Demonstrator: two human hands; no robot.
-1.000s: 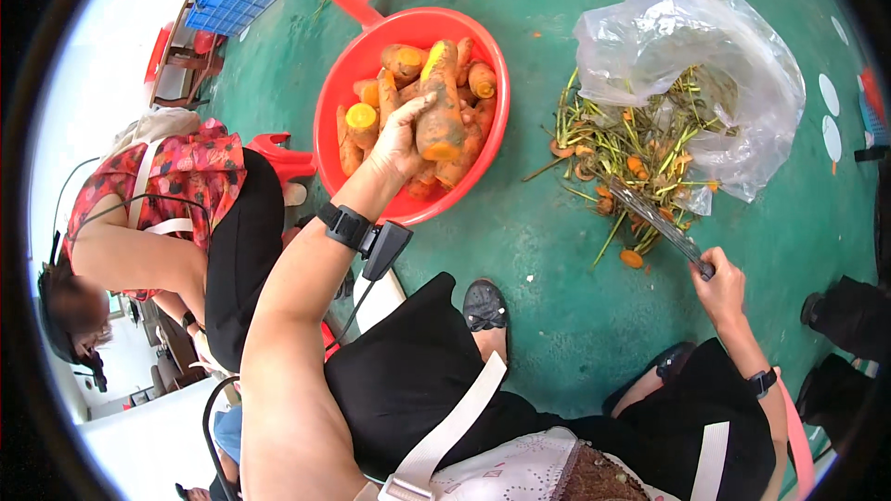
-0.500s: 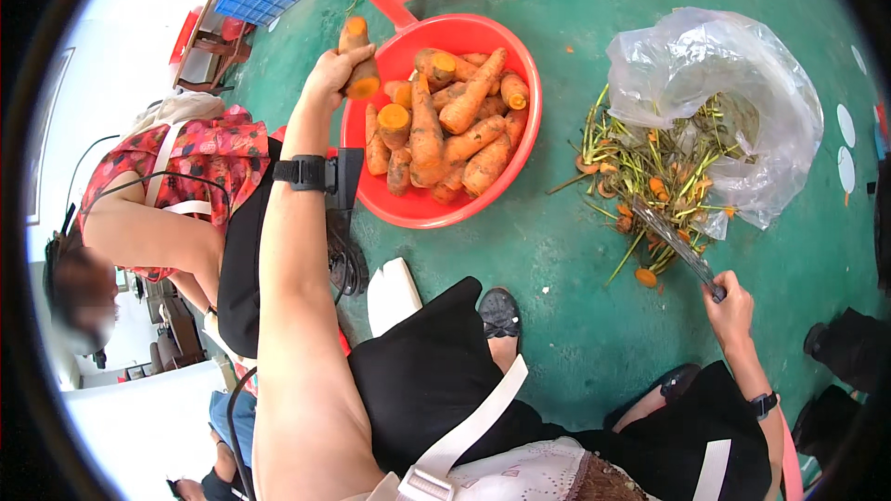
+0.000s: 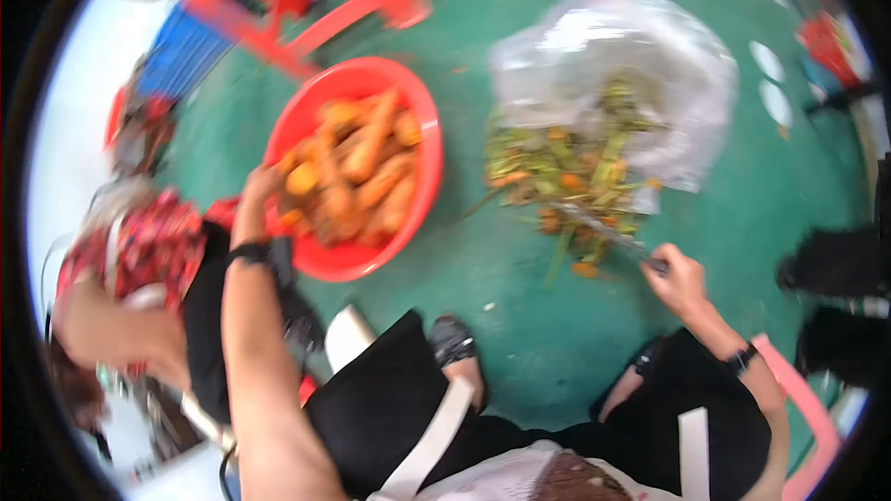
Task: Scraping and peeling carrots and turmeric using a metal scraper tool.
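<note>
At the left rim of a red basin point(image 3: 429, 121) is my left hand point(image 3: 263, 184), its fingers smeared by motion. I cannot make out whether they hold anything. Thick orange carrots point(image 3: 373, 144) fill the basin, several with flat cut ends. My right hand point(image 3: 680, 280) is closed round the dark handle of a knife point(image 3: 608, 230). The blade points away and to the left, over a heap of green carrot tops point(image 3: 603, 162) mixed with orange cut-off pieces. This heap spills from the mouth of a clear plastic bag point(image 3: 691, 83) onto the green floor.
Behind the basin stands a red plastic stool point(image 3: 325, 28), with a blue crate point(image 3: 181, 51) further left. Another person in a red patterned top point(image 3: 158, 241) sits close on my left. A pink chair part point(image 3: 803, 394) is by my right arm. Dark objects point(image 3: 840, 278) lie at the far right.
My view has swung, shifting the basin and the bag leftward in the picture. My left hand has come down along the basin's rim; the carrot piece it held no longer shows clearly.
</note>
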